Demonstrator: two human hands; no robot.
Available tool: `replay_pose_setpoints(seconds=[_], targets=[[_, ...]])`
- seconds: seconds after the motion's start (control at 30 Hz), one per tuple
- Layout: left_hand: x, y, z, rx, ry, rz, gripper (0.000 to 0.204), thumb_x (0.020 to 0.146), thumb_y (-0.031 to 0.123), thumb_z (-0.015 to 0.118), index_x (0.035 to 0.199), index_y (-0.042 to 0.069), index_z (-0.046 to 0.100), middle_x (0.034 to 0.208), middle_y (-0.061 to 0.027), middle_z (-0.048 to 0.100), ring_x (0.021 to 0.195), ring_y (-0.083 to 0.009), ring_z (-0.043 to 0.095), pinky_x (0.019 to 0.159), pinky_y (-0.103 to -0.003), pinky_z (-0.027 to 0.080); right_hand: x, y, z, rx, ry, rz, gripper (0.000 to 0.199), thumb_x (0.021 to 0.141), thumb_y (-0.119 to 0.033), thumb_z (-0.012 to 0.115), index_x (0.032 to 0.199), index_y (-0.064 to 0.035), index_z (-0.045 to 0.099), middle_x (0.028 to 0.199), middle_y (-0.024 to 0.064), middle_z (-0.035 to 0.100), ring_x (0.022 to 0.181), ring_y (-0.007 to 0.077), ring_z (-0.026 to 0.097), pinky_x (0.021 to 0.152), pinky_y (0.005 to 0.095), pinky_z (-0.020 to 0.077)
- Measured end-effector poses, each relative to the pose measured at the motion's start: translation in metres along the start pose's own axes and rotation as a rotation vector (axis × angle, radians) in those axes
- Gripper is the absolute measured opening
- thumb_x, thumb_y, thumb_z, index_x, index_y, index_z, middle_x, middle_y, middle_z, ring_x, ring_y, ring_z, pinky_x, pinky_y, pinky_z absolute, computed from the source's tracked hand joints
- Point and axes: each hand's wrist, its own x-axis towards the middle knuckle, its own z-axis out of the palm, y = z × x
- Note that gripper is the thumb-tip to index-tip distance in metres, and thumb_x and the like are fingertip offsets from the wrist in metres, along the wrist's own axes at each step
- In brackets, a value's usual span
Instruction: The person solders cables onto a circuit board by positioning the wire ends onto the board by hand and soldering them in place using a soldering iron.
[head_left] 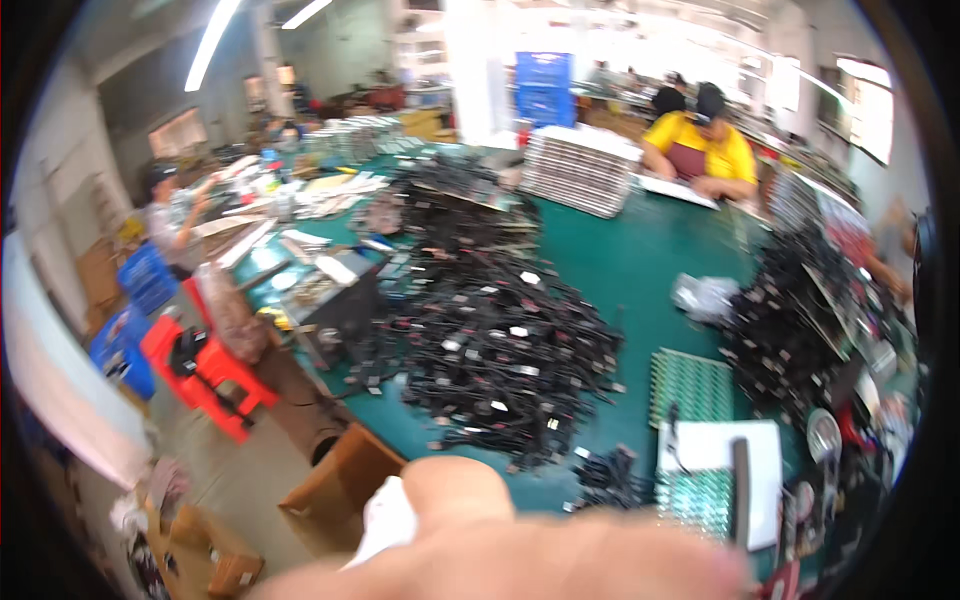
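A hand, by its shape my left hand (pixel 520 560), fills the lower edge very close to the view. It is smeared, and its fingers cannot be told apart. A rounded part, perhaps the thumb, points upward, with a white piece (pixel 388 522) beside it that I cannot make out. My right hand does not show. Beyond the hand, a large heap of black cables (pixel 500 350) with small connectors covers the middle of the green table (pixel 600 260). A smaller bunch of black cables (pixel 608 478) lies nearer, beside a white sheet (pixel 765 465) and green-and-white gridded trays (pixel 690 385).
Another black cable pile (pixel 785 320) stands at right, near a clear plastic bag (pixel 705 297). Across the table a person in yellow (pixel 735 150) works beside stacked white trays (pixel 580 170). At left are a red stool (pixel 205 365), an open cardboard box (pixel 345 480) and blue crates (pixel 148 278).
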Motion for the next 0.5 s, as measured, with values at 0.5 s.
replay_pose_setpoints(seconds=[0.5], targets=[[-0.087, -0.020, -0.070, -0.082, -0.828, 0.384, 0.027, 0.092, 0.017, 0.045, 0.111, 0.003, 0.057, 0.112, -0.0116, 0.058, 0.106, -0.0229, 0.054, 0.097, -0.039, 0.036, -0.059, -0.003, -0.061, -0.057, 0.191, -0.297, 0.038, 0.093, -0.020, 0.052, 0.128, -0.0134, 0.038, 0.110, 0.0105, 0.053, 0.068, 0.0159, 0.049, 0.053, 0.0338, 0.0449]])
